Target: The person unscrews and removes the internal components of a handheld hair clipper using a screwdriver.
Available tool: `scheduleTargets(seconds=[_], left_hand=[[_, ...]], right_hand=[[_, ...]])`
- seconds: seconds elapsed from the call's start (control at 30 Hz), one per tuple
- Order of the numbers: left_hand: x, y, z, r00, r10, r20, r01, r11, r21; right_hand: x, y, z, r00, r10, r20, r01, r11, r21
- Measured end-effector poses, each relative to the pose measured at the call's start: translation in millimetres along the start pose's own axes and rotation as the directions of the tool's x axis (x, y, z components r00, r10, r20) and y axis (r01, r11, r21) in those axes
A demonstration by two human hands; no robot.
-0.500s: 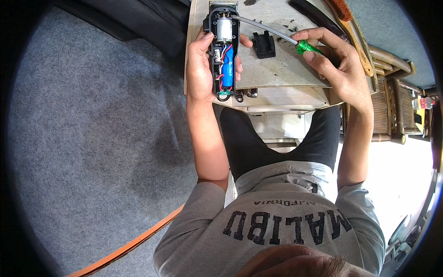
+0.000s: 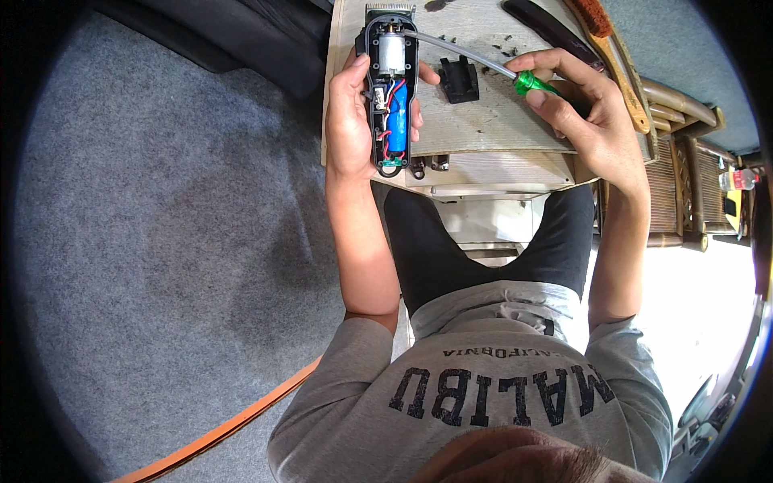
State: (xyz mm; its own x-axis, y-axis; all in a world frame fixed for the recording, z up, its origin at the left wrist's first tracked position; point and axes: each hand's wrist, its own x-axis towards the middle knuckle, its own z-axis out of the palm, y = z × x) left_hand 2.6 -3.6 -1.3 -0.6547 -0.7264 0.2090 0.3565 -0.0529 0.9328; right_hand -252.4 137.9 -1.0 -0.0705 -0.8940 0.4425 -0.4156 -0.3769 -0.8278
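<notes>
Our left hand (image 2: 349, 125) grasps an opened hair clipper (image 2: 392, 97) over the left part of the tabletop (image 2: 507, 125), its blade end toward the far edge and its tail end reaching past the near edge. The thumb lies along the clipper's left side, and the fingers (image 2: 428, 73) wrap beneath it, their ends showing at its right side. Within the black shell we see a silver motor (image 2: 392, 53), a blue battery (image 2: 398, 117), red and white wires, and a small green board near the tail.

Our right hand (image 2: 597, 117), above the right part of the tabletop, has its fingers pinched around the green handle of a screwdriver (image 2: 527, 81). The metal shaft reaches leftward to the motor's far end; we cannot tell whether its tip touches anything there.

Between our two hands, on the tabletop, lies a black plastic piece (image 2: 460, 81), just beside the clipper. Small dark bits are scattered nearer the far edge. A brush (image 2: 624, 68) with reddish bristles and a wooden handle lies along the right edge, next to a long dark object (image 2: 554, 32) toward the far right corner.
</notes>
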Motion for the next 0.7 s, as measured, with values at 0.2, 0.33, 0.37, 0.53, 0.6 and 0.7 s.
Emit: scheduleTargets(seconds=[0.2,0.33,0.37,0.53,0.6,0.7], left_hand=[[-0.3,-0.4,0.3,1.000,0.015,0.010,-0.016,0.999,0.035],[-0.1,-0.5,1.8,1.000,0.012,-0.005,-0.012,1.000,0.026],[-0.1,-0.7,1.8,1.000,0.017,-0.008,-0.016,0.999,0.032],[-0.4,-0.4,0.5,1.000,0.000,-0.013,0.001,1.000,0.018],[-0.3,-0.6,-0.1,1.000,-0.004,-0.006,0.004,1.000,0.019],[-0.2,-0.9,0.7,1.000,0.006,-0.008,-0.006,1.000,0.019]], right_hand=[[0.0,-2.0,-0.6,1.000,0.031,0.005,-0.031,1.000,0.000],[-0.1,-1.4,-0.3,1.000,0.025,-0.001,-0.025,1.000,0.000],[-0.1,-0.9,-0.3,1.000,0.020,-0.002,-0.020,1.000,-0.002],[-0.2,-0.4,0.1,1.000,0.016,-0.003,-0.016,1.000,0.003],[0.0,-0.6,0.3,1.000,0.025,-0.003,-0.025,1.000,0.009],[0.3,-0.5,0.4,1.000,0.008,-0.008,-0.008,1.000,-0.003]])
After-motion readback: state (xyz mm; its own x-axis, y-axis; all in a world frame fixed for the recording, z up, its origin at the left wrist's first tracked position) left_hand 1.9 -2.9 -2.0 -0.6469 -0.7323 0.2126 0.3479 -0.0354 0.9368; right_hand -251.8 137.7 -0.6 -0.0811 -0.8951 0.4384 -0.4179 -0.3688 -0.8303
